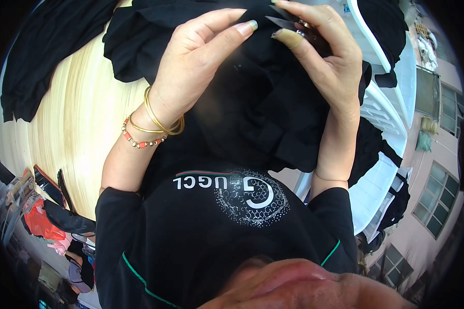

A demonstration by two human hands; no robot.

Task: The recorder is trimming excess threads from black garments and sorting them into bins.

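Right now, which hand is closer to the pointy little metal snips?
The right hand: it's holding the snips. The left hand is off to their left, not touching them, with its thumb and finger reaching toward the blade tips.

The right hand point(340, 59) hides most of the bladed tool point(281, 22), the top edge cuts off the black cloth point(293, 105), and lower-left clutter point(42, 221) is indistinct.
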